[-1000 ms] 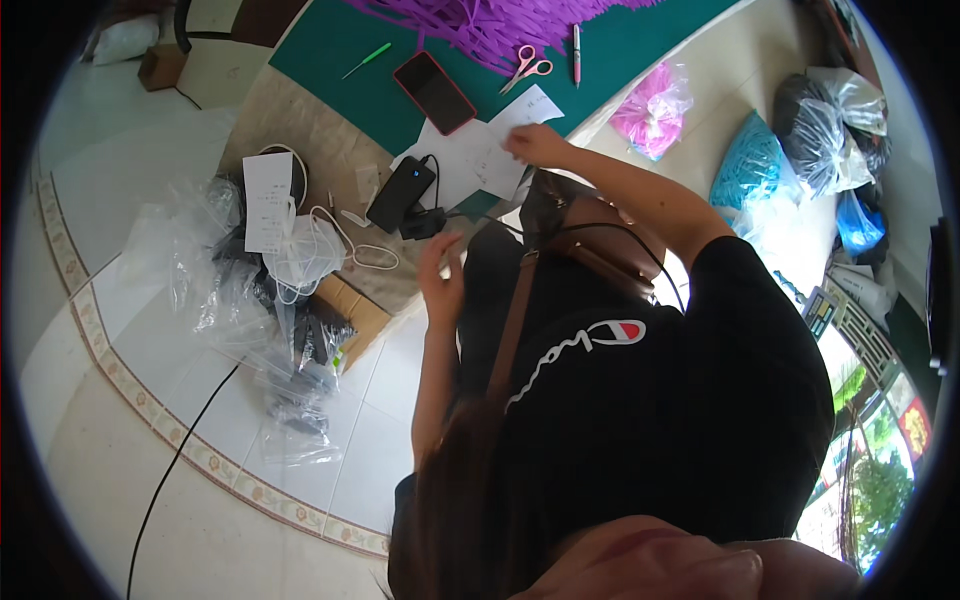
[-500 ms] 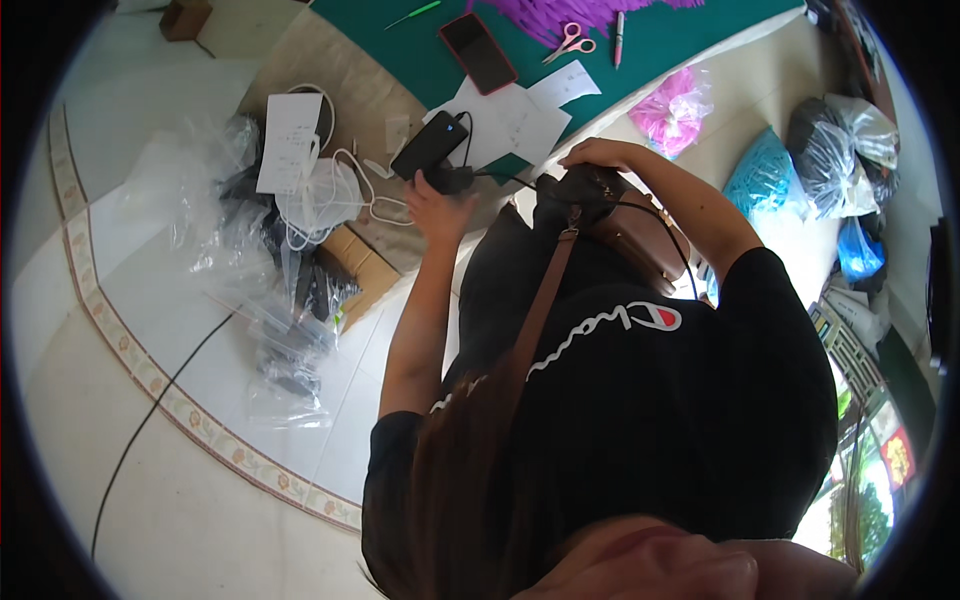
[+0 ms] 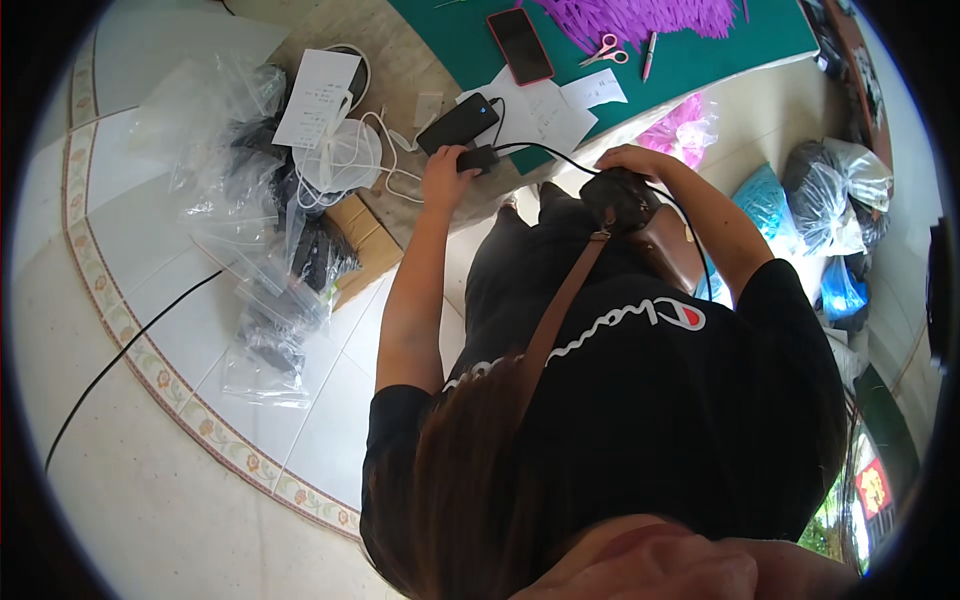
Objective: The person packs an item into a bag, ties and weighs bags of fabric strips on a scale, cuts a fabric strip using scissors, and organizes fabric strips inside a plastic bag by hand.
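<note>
My left hand (image 3: 449, 180) is closed on a small black box (image 3: 478, 158) with a black cable (image 3: 545, 148) running from it, at the table's near edge. Just beyond lies a black rectangular device (image 3: 458, 124) with a small blue light and a short cord. My right hand (image 3: 632, 160) curls over the top of a brown shoulder bag (image 3: 668, 245) that hangs from a strap (image 3: 568, 295) across my body. The black cable passes beside this hand and down past the bag. The undersides of the right fingers are hidden.
On the table lie papers (image 3: 540, 118), a phone (image 3: 520, 47), pink scissors (image 3: 605, 50), a pen (image 3: 650, 56), purple strips (image 3: 640, 18) and coiled white cables (image 3: 335, 165). A cardboard box (image 3: 365, 240) and plastic bags (image 3: 270, 340) are at left; filled bags (image 3: 765, 205) stand at right.
My left hand has gone from lying with fingers spread beside the small black box to gripping it. My right hand stays on the shoulder bag. The whole view has shifted slightly.
</note>
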`<state>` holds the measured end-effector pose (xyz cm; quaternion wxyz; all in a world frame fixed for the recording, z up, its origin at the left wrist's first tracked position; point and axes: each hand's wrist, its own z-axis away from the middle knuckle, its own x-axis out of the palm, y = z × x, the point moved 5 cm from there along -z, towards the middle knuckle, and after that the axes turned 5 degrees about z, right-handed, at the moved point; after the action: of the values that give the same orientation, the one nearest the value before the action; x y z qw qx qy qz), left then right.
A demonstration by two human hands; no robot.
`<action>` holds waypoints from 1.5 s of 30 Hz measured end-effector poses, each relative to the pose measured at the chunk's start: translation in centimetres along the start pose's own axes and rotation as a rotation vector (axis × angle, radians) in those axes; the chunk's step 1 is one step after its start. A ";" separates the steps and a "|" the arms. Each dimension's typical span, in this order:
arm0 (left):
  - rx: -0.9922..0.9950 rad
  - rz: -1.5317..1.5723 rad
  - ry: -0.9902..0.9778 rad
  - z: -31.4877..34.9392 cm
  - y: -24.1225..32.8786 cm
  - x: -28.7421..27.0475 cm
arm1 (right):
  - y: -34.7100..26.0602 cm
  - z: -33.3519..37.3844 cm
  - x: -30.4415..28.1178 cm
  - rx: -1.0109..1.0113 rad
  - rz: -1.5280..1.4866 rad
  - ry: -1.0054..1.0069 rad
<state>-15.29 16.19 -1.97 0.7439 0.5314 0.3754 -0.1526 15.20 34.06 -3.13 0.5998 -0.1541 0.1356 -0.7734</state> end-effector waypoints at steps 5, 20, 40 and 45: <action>0.033 0.160 -0.055 -0.8 -0.1 -0.6 | 5.6 1.5 -2.5 0.043 -0.131 0.070; 0.013 0.270 0.205 -1.3 1.8 -5.4 | 14.4 1.2 -3.7 -0.094 0.414 0.164; -0.320 0.796 0.211 -1.0 -8.0 -1.0 | -23.6 -9.2 5.2 -1.070 1.167 0.241; -0.345 0.924 0.254 -1.1 -8.9 0.0 | -21.4 -9.0 5.0 -1.110 1.132 0.679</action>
<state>-21.27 13.78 -8.17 0.7590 0.5257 0.2087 0.3223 -8.52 34.66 -2.50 0.6598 -0.0948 0.7223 -0.1841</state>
